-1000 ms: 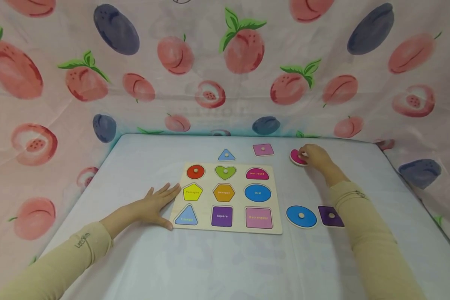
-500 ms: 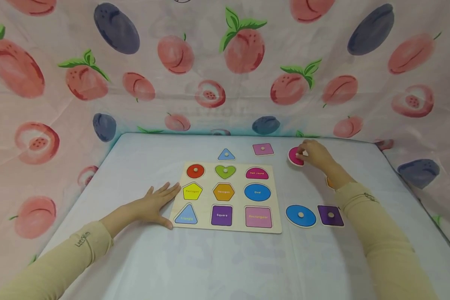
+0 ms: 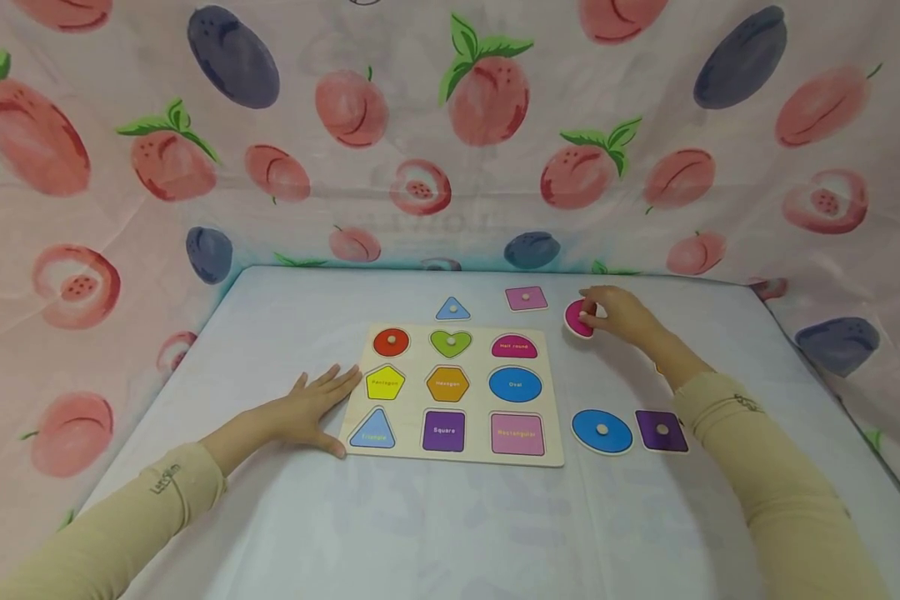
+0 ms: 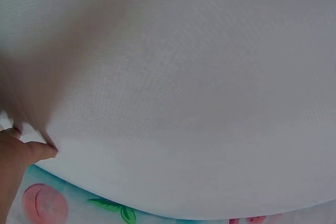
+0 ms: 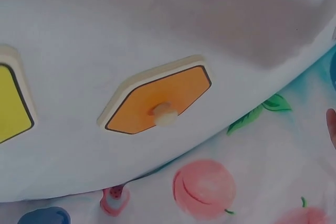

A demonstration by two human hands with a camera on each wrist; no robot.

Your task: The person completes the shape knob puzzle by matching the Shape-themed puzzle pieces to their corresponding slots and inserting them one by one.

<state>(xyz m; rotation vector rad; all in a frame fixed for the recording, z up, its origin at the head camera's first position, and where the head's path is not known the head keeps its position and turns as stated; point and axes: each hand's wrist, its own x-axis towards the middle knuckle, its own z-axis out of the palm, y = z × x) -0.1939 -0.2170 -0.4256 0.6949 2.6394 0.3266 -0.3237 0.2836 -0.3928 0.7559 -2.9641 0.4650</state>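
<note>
My right hand [image 3: 624, 314] pinches a magenta half-round puzzle piece [image 3: 575, 323] by its knob, to the right of the board's far corner. The piece looks tilted. Only a fingertip [image 5: 332, 125] shows at the right edge of the right wrist view. With fingers spread, my left hand [image 3: 303, 414] rests at the left edge of the wooden shape puzzle board [image 3: 478, 435]. In the board sit a red circle piece [image 3: 391, 342] and a green heart piece [image 3: 451, 343], both with knobs. The printed half-round slot [image 3: 514, 347] is at its far right.
Beyond the board lie a light-blue triangle piece [image 3: 452, 309] and a pink rectangle piece [image 3: 527, 298]. A blue oval piece [image 3: 592, 433] and a purple square piece [image 3: 656, 432] lie to its right. The right wrist view shows an orange hexagon piece [image 5: 157, 100] and a yellow piece [image 5: 11, 103].
My right hand has lifted the half-round piece and carried it a little to the left, toward the board. The left hand stays at the board's edge.
</note>
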